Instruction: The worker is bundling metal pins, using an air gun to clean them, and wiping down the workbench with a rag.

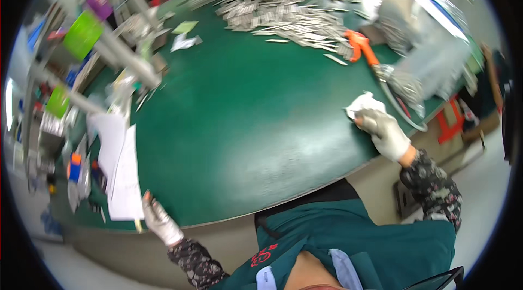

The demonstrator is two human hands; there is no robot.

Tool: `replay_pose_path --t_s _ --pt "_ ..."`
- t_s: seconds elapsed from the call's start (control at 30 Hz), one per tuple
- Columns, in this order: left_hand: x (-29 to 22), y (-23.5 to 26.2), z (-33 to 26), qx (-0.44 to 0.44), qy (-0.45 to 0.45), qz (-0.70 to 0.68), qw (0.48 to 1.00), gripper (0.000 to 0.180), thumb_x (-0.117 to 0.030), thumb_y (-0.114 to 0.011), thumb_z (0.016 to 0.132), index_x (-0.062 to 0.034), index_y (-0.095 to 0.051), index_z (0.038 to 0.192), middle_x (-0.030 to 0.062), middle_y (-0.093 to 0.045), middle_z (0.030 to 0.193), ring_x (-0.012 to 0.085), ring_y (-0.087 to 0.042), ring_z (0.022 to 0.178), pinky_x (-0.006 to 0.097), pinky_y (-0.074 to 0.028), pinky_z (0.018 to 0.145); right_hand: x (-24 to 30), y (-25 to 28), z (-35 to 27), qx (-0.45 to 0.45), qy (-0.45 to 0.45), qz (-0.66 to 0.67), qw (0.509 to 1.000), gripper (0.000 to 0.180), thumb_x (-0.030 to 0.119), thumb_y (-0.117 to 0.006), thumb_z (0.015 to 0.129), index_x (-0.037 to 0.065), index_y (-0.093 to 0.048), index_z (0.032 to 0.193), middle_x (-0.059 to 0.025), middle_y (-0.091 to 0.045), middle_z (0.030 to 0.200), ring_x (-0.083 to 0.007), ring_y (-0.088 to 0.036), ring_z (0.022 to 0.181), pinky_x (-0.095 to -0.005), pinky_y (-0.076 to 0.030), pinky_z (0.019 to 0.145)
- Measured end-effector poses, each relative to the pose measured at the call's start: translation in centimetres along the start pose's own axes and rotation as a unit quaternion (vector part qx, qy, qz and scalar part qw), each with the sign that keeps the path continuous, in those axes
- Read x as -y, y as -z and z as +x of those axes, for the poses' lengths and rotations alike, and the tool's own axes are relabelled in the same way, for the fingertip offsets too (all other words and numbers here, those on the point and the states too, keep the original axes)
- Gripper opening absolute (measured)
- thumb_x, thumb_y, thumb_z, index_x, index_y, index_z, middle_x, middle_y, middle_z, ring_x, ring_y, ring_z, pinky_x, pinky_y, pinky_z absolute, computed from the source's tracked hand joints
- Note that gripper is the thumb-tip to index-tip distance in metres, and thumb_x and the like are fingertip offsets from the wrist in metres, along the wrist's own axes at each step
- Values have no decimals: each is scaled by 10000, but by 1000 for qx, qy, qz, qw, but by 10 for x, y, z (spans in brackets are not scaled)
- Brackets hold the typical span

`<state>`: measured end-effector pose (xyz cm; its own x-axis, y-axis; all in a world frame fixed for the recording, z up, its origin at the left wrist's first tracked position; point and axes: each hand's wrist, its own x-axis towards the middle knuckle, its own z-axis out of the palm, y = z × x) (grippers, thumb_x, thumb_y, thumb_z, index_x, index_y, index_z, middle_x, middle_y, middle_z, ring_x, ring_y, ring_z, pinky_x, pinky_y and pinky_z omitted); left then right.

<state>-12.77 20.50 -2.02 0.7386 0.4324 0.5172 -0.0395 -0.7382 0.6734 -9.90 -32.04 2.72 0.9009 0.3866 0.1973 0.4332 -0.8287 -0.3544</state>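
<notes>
On the green mat-covered workbench (239, 126), the gloved right hand (384, 132) presses a crumpled white cloth (362, 103) flat under closed fingers, while the gloved left hand (159, 219) pinches white paper sheets (122, 175) steady.

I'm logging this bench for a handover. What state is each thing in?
Right hand: gloved, pressing a crumpled white cloth on the green table.
Left hand: gloved, at the table edge, touching the white paper sheets.
Metal strips: piled loosely.
Orange-handled tool: lying flat, unheld.
</notes>
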Motion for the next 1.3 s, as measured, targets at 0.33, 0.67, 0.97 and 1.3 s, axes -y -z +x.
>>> replay_pose_path --t_s 0.33,0.67,0.97,1.3 --pt "46 4 1 1 29 -73 997 333 -210 -395 963 13 -474 1196 111 -524 1159 194 -514 1029 284 -390 908 -26 12 0 -241 -109 835 482 463 -50 -408 762 -50 -415 1225 -174 -528 1163 -266 -545 1063 -372 -437 938" --pt "46 7 3 1 20 8 1000 311 -157 -401 955 24 -465 1199 119 -520 1178 213 -509 1055 308 -387 936 -1 40 -4 -264 -120 428 856 405 169 -498 867 -7 -479 1231 -118 -531 1209 -187 -474 1146 -301 -333 983" --pt "45 8 4 10 21 7 1000 308 -147 -398 954 25 -466 1201 120 -522 1177 209 -508 1052 304 -385 938 8 5 -15 -98 -63 -71 991 321 127 -642 682 16 -608 981 -157 -589 1045 -306 -546 1017 -374 -445 839" --pt "45 12 -1 4 24 14 1000 312 -125 -416 946 39 -462 1207 113 -528 1181 199 -515 1052 296 -392 933 34 25 23 -44 -192 561 804 523 171 -581 836 -9 -398 1291 -71 -531 1119 -113 -489 1001 -250 -397 891"
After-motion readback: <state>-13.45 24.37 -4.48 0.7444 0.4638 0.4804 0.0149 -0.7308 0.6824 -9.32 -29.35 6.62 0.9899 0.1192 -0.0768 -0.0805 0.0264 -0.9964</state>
